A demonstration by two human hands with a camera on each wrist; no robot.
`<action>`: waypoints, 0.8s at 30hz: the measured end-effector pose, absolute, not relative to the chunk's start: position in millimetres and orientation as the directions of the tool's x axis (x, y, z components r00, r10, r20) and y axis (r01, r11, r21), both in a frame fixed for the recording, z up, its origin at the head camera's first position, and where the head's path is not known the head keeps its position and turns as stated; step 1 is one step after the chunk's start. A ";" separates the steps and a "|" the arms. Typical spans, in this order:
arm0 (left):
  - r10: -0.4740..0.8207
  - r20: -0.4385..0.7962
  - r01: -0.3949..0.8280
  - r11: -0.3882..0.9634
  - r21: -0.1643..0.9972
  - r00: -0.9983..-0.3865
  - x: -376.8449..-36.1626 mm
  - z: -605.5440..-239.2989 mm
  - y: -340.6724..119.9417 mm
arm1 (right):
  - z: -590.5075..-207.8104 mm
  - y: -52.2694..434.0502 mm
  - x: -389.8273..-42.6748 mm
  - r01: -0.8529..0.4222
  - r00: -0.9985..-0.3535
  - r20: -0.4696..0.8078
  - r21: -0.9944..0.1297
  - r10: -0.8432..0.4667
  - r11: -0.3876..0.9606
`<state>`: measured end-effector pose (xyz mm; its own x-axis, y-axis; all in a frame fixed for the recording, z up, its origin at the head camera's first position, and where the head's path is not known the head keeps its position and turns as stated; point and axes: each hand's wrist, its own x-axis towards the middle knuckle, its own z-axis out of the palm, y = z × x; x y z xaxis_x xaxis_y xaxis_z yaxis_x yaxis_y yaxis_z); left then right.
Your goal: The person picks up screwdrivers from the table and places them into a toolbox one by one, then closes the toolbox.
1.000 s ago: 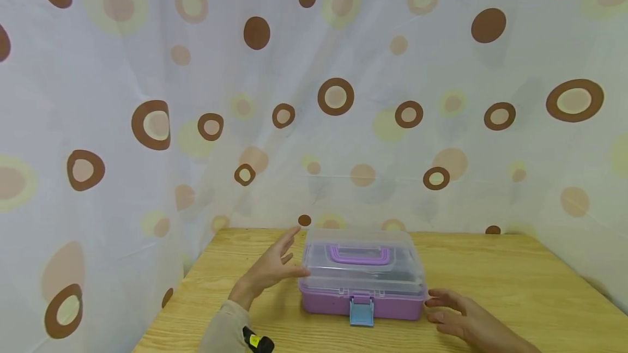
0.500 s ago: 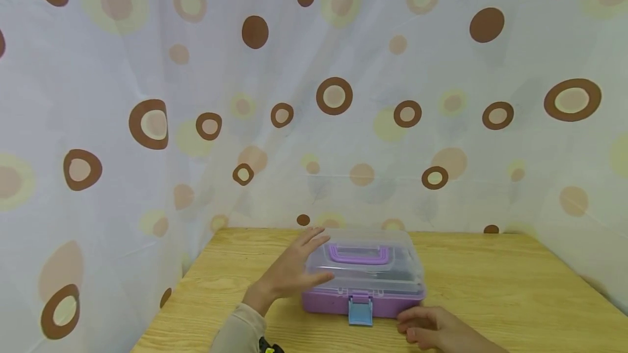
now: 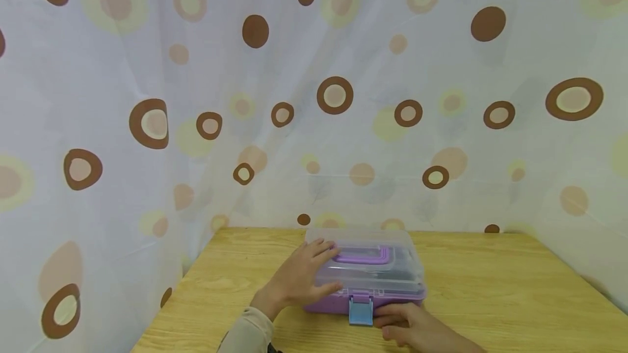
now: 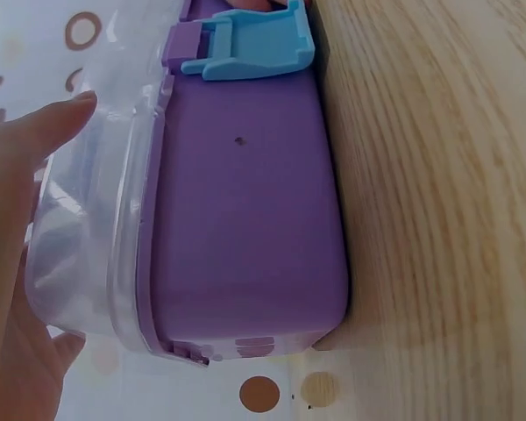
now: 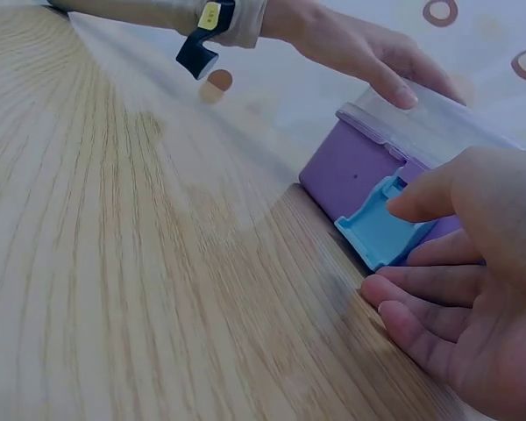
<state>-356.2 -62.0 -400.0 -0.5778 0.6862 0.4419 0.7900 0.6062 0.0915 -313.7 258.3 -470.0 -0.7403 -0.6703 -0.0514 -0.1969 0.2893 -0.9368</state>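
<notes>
A storage box with a purple base [image 3: 397,298], a clear lid [image 3: 387,277] and a purple handle [image 3: 365,257] stands on the wooden table [image 3: 490,287]. Its blue latch [image 3: 360,310] hangs at the front. My left hand [image 3: 304,277] lies flat on the lid's left side, fingers straight, thumb along the lid's front edge [image 4: 35,140]. My right hand [image 3: 392,323] rests on the table just right of the latch. In the right wrist view its thumb [image 5: 421,197] touches the latch [image 5: 377,232], with the fingers stretched out below. What is inside the box cannot be made out.
A white curtain with brown and yellow circles [image 3: 333,97] hangs close behind the table and around its left side. Bare wood [image 5: 114,263] stretches left and right of the box. The table's left edge [image 3: 167,309] runs near my left sleeve.
My left hand moved right from beside the box onto the lid and settled flat. My right hand slid left along the box front to the blue latch.
</notes>
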 end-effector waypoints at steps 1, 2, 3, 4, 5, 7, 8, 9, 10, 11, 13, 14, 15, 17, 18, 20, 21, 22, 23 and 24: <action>0.691 0.443 0.792 0.606 0.077 -0.572 -356.5 -400.5 -62.3 | -469.9 256.5 -313.6 -0.195 -0.748 -0.044 -0.940 -0.663 0.281; 0.695 0.446 0.794 0.605 0.060 -0.563 -357.0 -401.1 -62.5 | -468.7 254.4 -312.6 -0.194 -0.755 -0.034 -0.942 -0.655 0.272; 0.700 0.451 0.797 0.603 0.041 -0.553 -357.6 -401.6 -62.6 | -467.3 252.3 -311.5 -0.194 -0.764 -0.031 -0.942 -0.644 0.275; 0.705 0.457 0.800 0.600 0.024 -0.543 -358.3 -402.2 -62.6 | -466.2 250.4 -309.9 -0.198 -0.773 -0.022 -0.941 -0.634 0.273; 0.707 0.460 0.801 0.598 0.016 -0.537 -358.9 -402.5 -62.6 | -465.3 248.4 -308.3 -0.204 -0.783 -0.008 -0.941 -0.621 0.270; 0.712 0.465 0.802 0.598 -0.007 -0.527 -359.8 -402.7 -62.7 | -464.1 244.0 -306.0 -0.218 -0.801 0.019 -0.940 -0.598 0.263; 0.714 0.466 0.801 0.598 -0.019 -0.523 -360.2 -402.9 -62.7 | -464.3 242.0 -305.6 -0.227 -0.807 0.028 -0.937 -0.590 0.266; 0.716 0.465 0.799 0.600 -0.029 -0.521 -360.4 -403.0 -62.8 | -465.0 240.0 -305.8 -0.241 -0.807 0.041 -0.934 -0.589 0.265; 0.717 0.463 0.796 0.604 -0.038 -0.522 -360.5 -403.2 -62.9 | -466.1 238.1 -306.2 -0.258 -0.802 0.059 -0.931 -0.594 0.257; 0.718 0.459 0.794 0.606 -0.044 -0.523 -360.4 -403.2 -63.0 | -467.9 236.2 -307.2 -0.280 -0.798 0.078 -0.926 -0.598 0.254; 0.722 0.456 0.791 0.608 -0.061 -0.520 -359.9 -403.5 -62.7 | -471.1 233.1 -308.7 -0.306 -0.786 0.101 -0.921 -0.610 0.243; 0.723 0.456 0.790 0.609 -0.069 -0.518 -359.6 -403.6 -62.6 | -472.8 231.6 -309.7 -0.313 -0.783 0.108 -0.920 -0.613 0.238; 0.724 0.454 0.789 0.611 -0.072 -0.519 -359.3 -403.8 -62.4 | -474.2 230.7 -310.2 -0.316 -0.781 0.111 -0.919 -0.615 0.235; 0.726 0.447 0.785 0.614 -0.079 -0.523 -358.9 -404.4 -62.4 | -476.3 229.0 -310.8 -0.307 -0.788 0.103 -0.920 -0.606 0.243; 0.726 0.443 0.783 0.617 -0.080 -0.526 -358.9 -404.6 -62.3 | -476.6 228.3 -310.7 -0.297 -0.795 0.096 -0.923 -0.600 0.246; 0.724 0.432 0.777 0.625 -0.078 -0.538 -358.8 -404.6 -62.1 | -477.3 227.5 -310.8 -0.285 -0.806 0.093 -0.926 -0.585 0.246; 0.722 0.428 0.774 0.628 -0.078 -0.543 -358.9 -404.8 -62.0 | -477.3 227.3 -310.7 -0.284 -0.811 0.094 -0.927 -0.578 0.247; 0.721 0.425 0.771 0.632 -0.078 -0.548 -358.8 -404.7 -61.9 | -477.3 226.9 -310.6 -0.281 -0.814 0.097 -0.929 -0.573 0.242; 0.718 0.423 0.768 0.635 -0.075 -0.553 -358.5 -404.4 -61.9 | -477.1 226.5 -310.6 -0.280 -0.815 0.099 -0.930 -0.570 0.238; 0.716 0.424 0.767 0.638 -0.076 -0.554 -358.3 -404.3 -62.0 | -476.9 226.1 -310.5 -0.276 -0.817 0.101 -0.933 -0.567 0.232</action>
